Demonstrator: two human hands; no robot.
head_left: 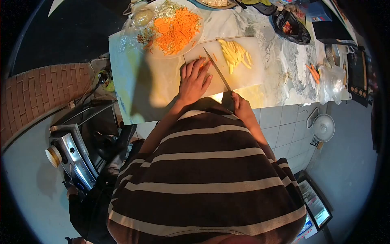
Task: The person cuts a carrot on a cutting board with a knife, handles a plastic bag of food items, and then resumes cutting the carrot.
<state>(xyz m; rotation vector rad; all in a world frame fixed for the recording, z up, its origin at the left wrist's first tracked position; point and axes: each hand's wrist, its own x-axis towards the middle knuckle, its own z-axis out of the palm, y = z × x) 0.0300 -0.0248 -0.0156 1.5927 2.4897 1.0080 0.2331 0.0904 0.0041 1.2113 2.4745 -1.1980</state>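
Observation:
My right hand (242, 106) is closed around the handle of a kitchen knife (219, 70), whose long blade slants up and left across a white cutting board (251, 77). My left hand (194, 84) lies at the board's left side, palm down, fingers and thumb apart. Small carrot pieces (202, 64) show by its fingertips; whether the fingers press on them is partly hidden. To the right of the blade is a pile of pale yellow sticks (233, 55). Beyond my left hand stands a large plate (196, 44) with shredded carrot (178, 32), carrot slices (162, 27) and pale shreds.
A plastic bag (142, 18) overlaps the plate's left side. At the back right is a black bag (290, 27); whole carrots (313, 74) lie near a clear plastic bag (331, 87). A stove (75, 150) and a person in dark clothes (91, 215) are at lower left.

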